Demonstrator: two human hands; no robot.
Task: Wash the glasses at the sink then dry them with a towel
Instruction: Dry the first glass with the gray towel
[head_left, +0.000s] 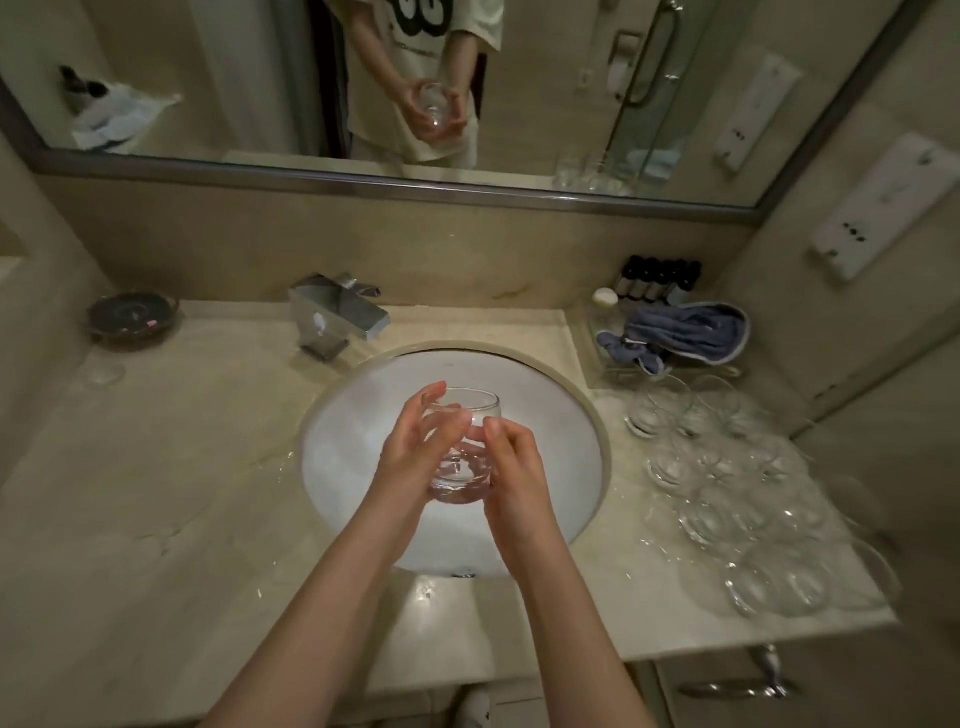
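My two forearms reach forward from the bottom of the view and meet over the middle of the white sink basin (561, 431), where both hands hold one clear glass (467, 447) between them. My left hand (415, 447) cups the glass from the left with its fingers curved around the wall, fingertips up near the rim; my right hand (511, 462) wraps it from the right, thumb lying across the near side. The glass is tilted, its long axis running away from me, open mouth pointing up and toward the far side of the basin, thick base lowest and nearest my wrists. It hangs above the basin, touching nothing but my hands. The square chrome faucet (337, 317) sits beyond and to the left of the glass, so the mouth would have to swing left and away to reach the spout, and my left hand is the nearer one; I see no water running. On the wet beige stone counter (182, 467), many more clear glasses (748, 478) lie crowded on my right. Farther back on the right a blue-grey towel (685, 332) lies on a tray, with small dark bottles (660, 275) behind it. A dark soap dish (132, 314) sits far left. A wide mirror (234, 78) spans the wall.
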